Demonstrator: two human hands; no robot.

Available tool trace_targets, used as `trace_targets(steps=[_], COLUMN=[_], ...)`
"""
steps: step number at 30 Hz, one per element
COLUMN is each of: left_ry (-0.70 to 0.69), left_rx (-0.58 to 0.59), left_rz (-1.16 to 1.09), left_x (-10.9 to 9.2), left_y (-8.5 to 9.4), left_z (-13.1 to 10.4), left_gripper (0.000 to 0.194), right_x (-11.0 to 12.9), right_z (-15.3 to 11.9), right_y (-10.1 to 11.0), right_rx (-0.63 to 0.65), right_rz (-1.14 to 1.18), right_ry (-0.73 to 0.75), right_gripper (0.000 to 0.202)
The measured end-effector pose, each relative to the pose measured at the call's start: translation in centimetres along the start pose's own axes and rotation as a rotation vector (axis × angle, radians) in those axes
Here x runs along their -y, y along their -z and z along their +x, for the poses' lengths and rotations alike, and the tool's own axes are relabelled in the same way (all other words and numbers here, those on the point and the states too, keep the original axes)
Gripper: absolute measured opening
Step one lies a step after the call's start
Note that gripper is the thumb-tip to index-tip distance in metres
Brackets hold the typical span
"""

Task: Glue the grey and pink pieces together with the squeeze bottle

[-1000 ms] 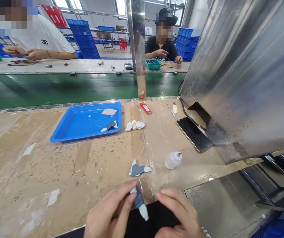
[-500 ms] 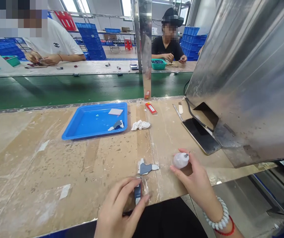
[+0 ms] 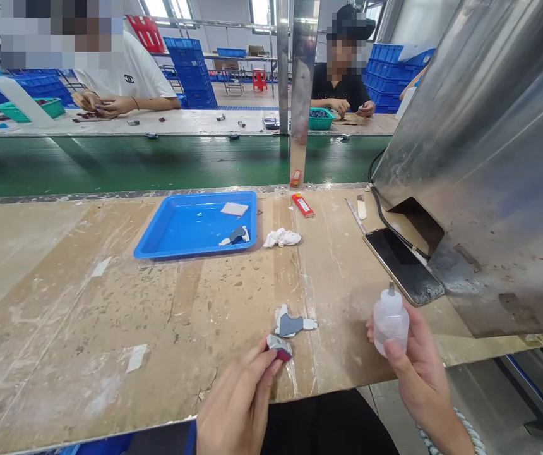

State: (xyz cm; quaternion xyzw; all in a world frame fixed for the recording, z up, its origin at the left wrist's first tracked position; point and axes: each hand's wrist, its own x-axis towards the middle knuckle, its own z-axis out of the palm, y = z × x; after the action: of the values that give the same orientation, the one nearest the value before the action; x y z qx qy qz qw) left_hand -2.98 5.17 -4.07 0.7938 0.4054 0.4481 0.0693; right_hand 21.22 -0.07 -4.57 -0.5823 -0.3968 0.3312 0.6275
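Between its fingertips and thumb, my left hand [image 3: 240, 395] pinches a small grey and dark-red block-like piece [image 3: 280, 347] close to the table's front edge. Just beyond it lies a flat dark-grey piece with white tabs [image 3: 291, 325]. My right hand [image 3: 420, 366] is wrapped round a translucent squeeze bottle [image 3: 391, 322], held upright with its narrow metal tip pointing up. Inside the blue tray [image 3: 181, 254] are another grey piece with white tabs [image 3: 236, 236] and a pale flat rectangle [image 3: 234, 209].
Crumpled white tissue [image 3: 281, 237] and a red lighter [image 3: 304, 205] lie right of the tray. A phone [image 3: 403, 265] rests beside a large metal housing [image 3: 499, 189]. Beyond a green conveyor belt [image 3: 181, 161], two people work at another bench.
The squeeze bottle has gone from tilted near the table to upright and lifted, further right. My left fingers have closed on the small piece and turned it. The view has shifted slightly.
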Motion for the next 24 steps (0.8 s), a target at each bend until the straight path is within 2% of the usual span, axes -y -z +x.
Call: trace_targets(steps=[4, 7, 9, 12, 14, 16, 18, 21, 24], left_ry=[0.013, -0.001, -0.021, -0.024, -0.026, -0.03, -0.026, -0.028, -0.092], left_rx=[-0.061, -0.099, -0.127, -0.178, -0.205, -0.215, -0.214, -0.195, -0.142], left_rz=[-0.056, -0.019, -0.006, -0.014, -0.002, -0.005, -0.017, -0.032, -0.033], left_x=[-0.8, -1.2, -1.3, -1.4, -1.5, -1.6, -1.7, -1.6, -0.9], left_y=[-0.1, -0.4, -0.7, -1.2, -1.4, -1.6, -1.6, -1.5, -1.2], left_z=[0.0, -0.2, -0.5, -0.8, -1.0, -1.0, -1.0, -1.1, -1.6], left_gripper=[0.017, 0.022, 0.024, 0.022, 0.022, 0.023, 0.022, 0.024, 0.029], right_x=[-1.7, -1.5, -0.6, 1.2, 2.1, 2.6, 2.6, 2.2, 1.8], right_z=[0.0, -0.1, 0.0, 0.7, 1.1, 1.3, 1.1, 0.7, 0.2], right_y=[1.8, 1.9, 1.0, -1.0, -2.3, -3.2, -4.0, -4.9, -5.7], right_rx=[0.046, -0.014, -0.081, -0.162, -0.159, -0.111, -0.088, -0.117, -0.11], right_rz=[-0.004, 0.009, 0.12, 0.396, 0.493, 0.496, 0.439, 0.314, 0.205], right_ry=[0.098, 0.099, 0.085, -0.008, -0.064, -0.065, -0.001, 0.181, 0.31], right_gripper=[0.045, 0.043, 0.038, 0.032, 0.033, 0.032, 0.027, 0.021, 0.019])
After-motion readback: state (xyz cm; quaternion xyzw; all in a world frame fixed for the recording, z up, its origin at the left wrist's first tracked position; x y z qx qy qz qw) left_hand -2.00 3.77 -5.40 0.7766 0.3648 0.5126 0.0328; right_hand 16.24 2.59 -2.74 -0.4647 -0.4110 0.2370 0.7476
